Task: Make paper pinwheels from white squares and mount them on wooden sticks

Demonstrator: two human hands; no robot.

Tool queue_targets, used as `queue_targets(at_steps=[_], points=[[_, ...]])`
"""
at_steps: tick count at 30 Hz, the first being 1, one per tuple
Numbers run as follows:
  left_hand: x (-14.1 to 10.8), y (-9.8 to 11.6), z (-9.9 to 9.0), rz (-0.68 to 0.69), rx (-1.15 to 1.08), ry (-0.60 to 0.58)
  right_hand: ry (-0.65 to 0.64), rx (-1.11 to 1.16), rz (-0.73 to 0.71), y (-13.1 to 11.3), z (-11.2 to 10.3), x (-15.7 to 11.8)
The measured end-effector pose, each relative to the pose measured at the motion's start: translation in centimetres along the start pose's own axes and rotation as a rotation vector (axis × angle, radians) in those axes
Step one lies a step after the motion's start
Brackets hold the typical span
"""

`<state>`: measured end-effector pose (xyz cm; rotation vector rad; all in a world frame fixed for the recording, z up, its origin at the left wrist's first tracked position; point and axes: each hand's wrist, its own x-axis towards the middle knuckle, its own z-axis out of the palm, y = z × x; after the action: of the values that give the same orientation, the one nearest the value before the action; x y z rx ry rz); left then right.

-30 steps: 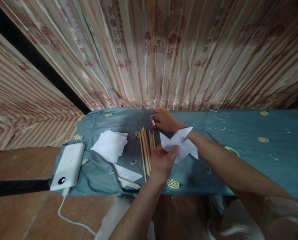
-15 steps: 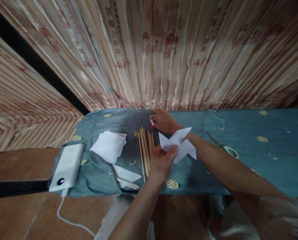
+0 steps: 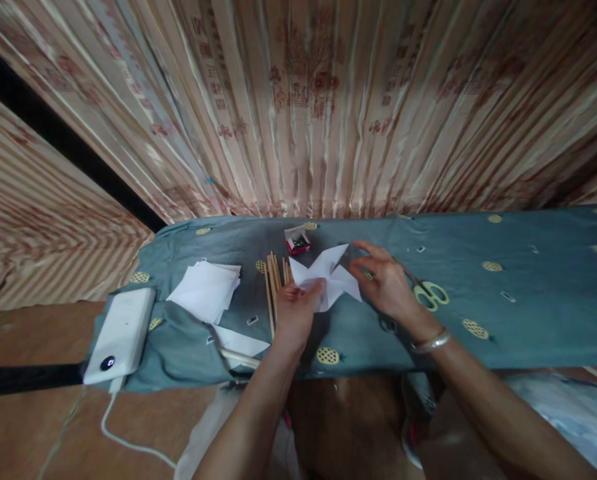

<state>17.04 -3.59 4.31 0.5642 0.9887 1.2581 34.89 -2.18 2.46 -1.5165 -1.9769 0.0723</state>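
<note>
My left hand (image 3: 298, 308) pinches a white paper pinwheel (image 3: 328, 277) at its middle, with the thumb on top of the folded blades. Just to the right of the blades is my right hand (image 3: 382, 280), its fingers bent inward and the tips drawn close to the thumb. Anything between those fingertips is too small to make out. Behind the pinwheel stands a small red and white box (image 3: 298, 241) with its lid up and dark small pieces inside. Thin wooden sticks (image 3: 272, 283) lie beside my left hand, partly covered by it.
A stack of white paper sheets (image 3: 205, 290) lies left of the sticks, with a folded paper piece (image 3: 241, 341) nearer me. A white power bank (image 3: 121, 337) with a cable rests at the left edge. Green-handled scissors (image 3: 431, 295) lie right of my right hand. A curtain (image 3: 308, 147) hangs behind.
My right hand has come away from the small box, back and to the right, beside the pinwheel. The box is now uncovered. My left hand still holds the pinwheel; the view has shifted slightly.
</note>
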Motion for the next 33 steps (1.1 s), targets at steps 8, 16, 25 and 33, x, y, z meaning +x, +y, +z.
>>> queue_targets(at_steps=[8,16,25,33], points=[[-0.6,-1.9,1.6,-0.061,0.042,-0.007,-0.104,-0.043,-0.058,0.5,-1.6,-8.8],[-0.5,-3.1,2.6,-0.039,0.126,-0.006,-0.048,-0.053,0.033,1.5,-3.2,-9.4],[-0.2,-3.3,3.6,-0.008,0.113,-0.025,-0.187,-0.075,0.11,-0.4,-1.5,-7.9],[-0.1,-3.1,3.0,0.003,0.088,-0.047,-0.27,-0.21,-0.066,-0.7,-1.0,-8.0]])
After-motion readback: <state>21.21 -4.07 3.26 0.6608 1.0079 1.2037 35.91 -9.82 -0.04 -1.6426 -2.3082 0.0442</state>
